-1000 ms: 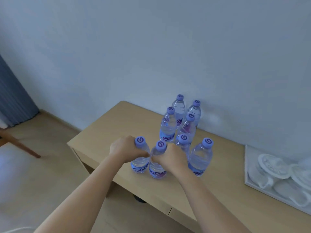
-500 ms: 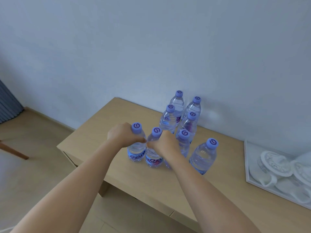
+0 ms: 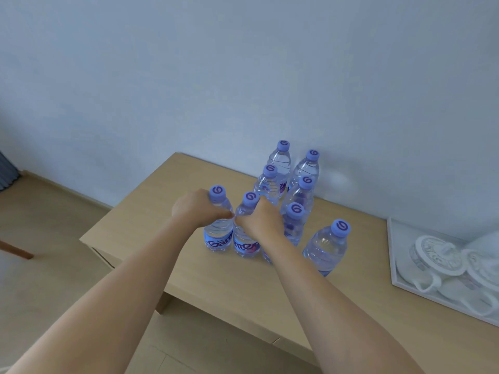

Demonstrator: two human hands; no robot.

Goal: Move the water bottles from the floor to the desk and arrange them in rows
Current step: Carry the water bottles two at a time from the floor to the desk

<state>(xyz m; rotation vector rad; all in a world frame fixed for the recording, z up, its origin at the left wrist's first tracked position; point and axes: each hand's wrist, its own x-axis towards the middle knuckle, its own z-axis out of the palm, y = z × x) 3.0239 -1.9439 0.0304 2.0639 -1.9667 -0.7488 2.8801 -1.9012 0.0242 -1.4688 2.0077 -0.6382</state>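
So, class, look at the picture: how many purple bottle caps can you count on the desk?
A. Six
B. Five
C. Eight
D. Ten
C. Eight purple caps show on the desk: one beside the left hand, one beside the right hand, five grouped behind them toward the wall, and one on the lone bottle at the right.

Eight water bottles [image 3: 299, 197] stand clustered on the desk [image 3: 216, 287], a tray [image 3: 394, 268] to their right.

- Bare desk [image 3: 151, 211] lies left of the clustered water bottles [image 3: 298, 201].
- A white tray [image 3: 394, 265] of cups blocks the right.
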